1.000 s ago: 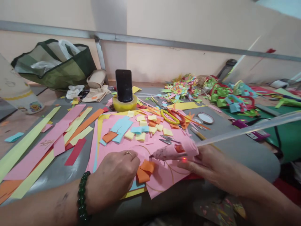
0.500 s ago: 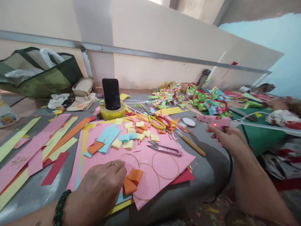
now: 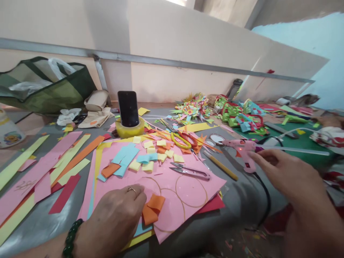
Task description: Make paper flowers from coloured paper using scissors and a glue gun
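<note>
My left hand, with a ring and a dark green bead bracelet, rests low over pink paper marked with drawn circles. Its fingers are closed, and a folded orange paper strip sticks out at the fingertips. What lies under the palm is hidden. At the right, my right hand is at the back of a pink glue gun with a clear glue stick. The fingers reach out loosely, not wrapped round the handle; the fingertips are at or just off it.
Thread snips, small folded yellow papers and blue strips lie on the pink sheet. A phone stands in a yellow tape roll. Paper strips cover the left side. Another person's hand is at far right.
The glue gun has come down and left to the table beside the yellow stick. My right hand has loosened from its handle and drawn back right. My left hand stays with the orange paper.
</note>
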### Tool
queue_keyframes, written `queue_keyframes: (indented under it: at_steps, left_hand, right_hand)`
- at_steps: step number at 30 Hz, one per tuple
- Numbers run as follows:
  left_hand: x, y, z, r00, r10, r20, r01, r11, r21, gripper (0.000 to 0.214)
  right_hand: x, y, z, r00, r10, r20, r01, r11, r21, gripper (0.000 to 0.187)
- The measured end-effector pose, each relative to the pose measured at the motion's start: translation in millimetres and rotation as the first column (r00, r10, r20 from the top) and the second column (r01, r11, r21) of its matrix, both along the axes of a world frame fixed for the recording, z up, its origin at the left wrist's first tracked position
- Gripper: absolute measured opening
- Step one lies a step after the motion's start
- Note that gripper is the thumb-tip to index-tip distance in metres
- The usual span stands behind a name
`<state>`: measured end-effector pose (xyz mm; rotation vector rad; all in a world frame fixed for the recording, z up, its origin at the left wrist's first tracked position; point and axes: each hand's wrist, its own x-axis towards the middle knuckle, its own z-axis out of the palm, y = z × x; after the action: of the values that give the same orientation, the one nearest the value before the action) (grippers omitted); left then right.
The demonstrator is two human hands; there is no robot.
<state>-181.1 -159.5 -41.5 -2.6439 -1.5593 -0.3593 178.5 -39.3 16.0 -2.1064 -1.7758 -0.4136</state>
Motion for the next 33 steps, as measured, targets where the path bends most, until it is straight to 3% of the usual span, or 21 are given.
queue_keyframes:
  at_steps: [2, 3, 7, 11, 16, 19, 21, 23, 24, 26, 28, 30, 33]
  left_hand:
    - [0, 0, 0.6, 1.0, -0.006, 0.005, 0.006, 1.0, 0.018, 0.032]
    - [0, 0, 1.1, 1.0, -0.002, 0.003, 0.002, 1.0, 0.027, 0.031]
    - [1, -1, 4.3, 0.999, 0.043, -0.019, -0.042, 0.999, 0.026, 0.026]
    - [2, 0, 8.9, 0.997, 0.068, -0.042, -0.068, 0.998, 0.002, 0.024]
    - [1, 1, 10.4, 0.997, 0.06, -0.046, -0.063, 0.997, -0.052, 0.021]
    - [-2, 4, 7.5, 0.997, 0.07, 0.045, -0.065, 0.992, -0.112, 0.021]
    - [-3, 7, 7.0, 0.969, 0.076, 0.237, -0.049, 0.992, -0.116, 0.023]
    - [-4, 12, 9.6, 0.843, 0.135, 0.521, -0.043, 0.982, -0.185, 0.026]
    - [-4, 14, 11.9, 0.722, 0.201, 0.662, -0.019, 0.962, -0.272, 0.028]
    - [-3, 18, 17.2, 0.422, 0.388, 0.819, 0.138, 0.866, -0.481, 0.036]
    - [-2, 21, 20.7, 0.171, 0.541, 0.823, 0.368, 0.74, -0.563, 0.041]
    - [-1, 22, 20.9, 0.04, 0.61, 0.792, 0.526, 0.661, -0.535, 0.04]
    - [-2, 21, 16.6, -0.041, 0.657, 0.753, 0.641, 0.595, -0.485, 0.035]
  right_hand:
    - [-29, -11, 5.8, 0.963, 0.234, -0.131, -0.23, 0.972, 0.045, 0.025]
    - [-46, -12, 5.4, 0.919, 0.367, -0.147, -0.371, 0.929, 0.0, 0.026]
    - [-109, 10, -12.5, 0.772, 0.634, 0.05, -0.626, 0.772, -0.116, 0.025]
    - [-132, 37, -27.7, 0.707, 0.688, 0.165, -0.649, 0.724, -0.234, 0.018]
    - [-124, 38, -15.6, 0.758, 0.632, 0.164, -0.605, 0.774, -0.185, 0.016]
    - [-119, 26, -2.3, 0.759, 0.65, -0.037, -0.651, 0.756, -0.066, 0.013]
    - [-121, 14, 3.3, 0.62, 0.726, -0.297, -0.742, 0.666, 0.079, 0.014]
    - [-129, 1, 5.5, 0.4, 0.768, -0.5, -0.799, 0.56, 0.221, 0.016]
    - [-135, -6, 5.7, 0.301, 0.77, -0.563, -0.815, 0.514, 0.268, 0.016]
    - [-148, -19, 4.9, 0.149, 0.764, -0.628, -0.848, 0.426, 0.317, 0.01]
    - [-160, -29, 3.8, 0.039, 0.782, -0.622, -0.883, 0.318, 0.345, 0.005]
    - [-167, -34, 2.9, -0.053, 0.813, -0.58, -0.912, 0.196, 0.359, 0.01]
    - [-171, -34, 1.7, -0.151, 0.84, -0.521, -0.936, 0.048, 0.349, 0.015]
